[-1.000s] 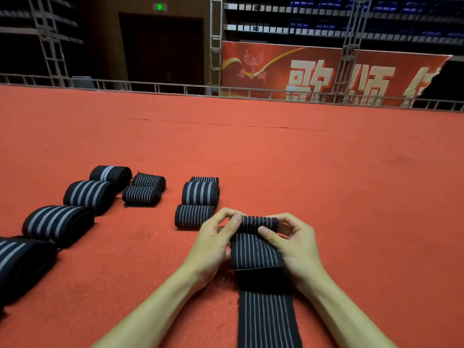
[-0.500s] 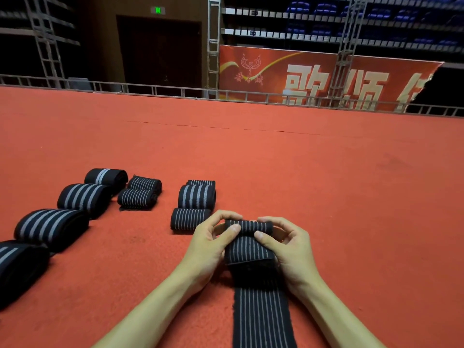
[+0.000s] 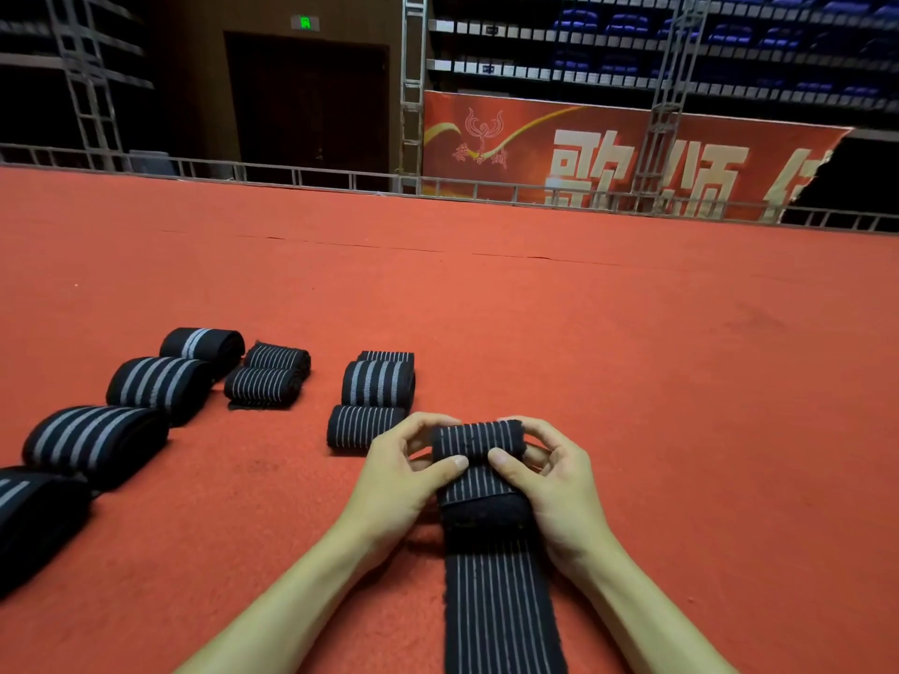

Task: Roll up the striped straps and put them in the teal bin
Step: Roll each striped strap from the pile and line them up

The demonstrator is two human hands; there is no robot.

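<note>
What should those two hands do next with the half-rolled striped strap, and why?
Probably roll the striped strap a turn closer to the person. The left hand and right hand both pinch its rolled end, while a long flat tail lies unrolled on the red carpet toward the camera. No teal bin is in view.

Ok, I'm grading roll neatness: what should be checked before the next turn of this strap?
1. Grip: left hand and right hand hold the rolled end from both sides: ok.
2. Tail lies flat and straight on the red carpet: ok.
3. Roll edges flush: cannot tell, the hands cover them.
4. Clearance from the nearest finished roll, close beside the left hand: cannot tell.
5. Teal bin within reach: cannot tell, not in view.
</note>
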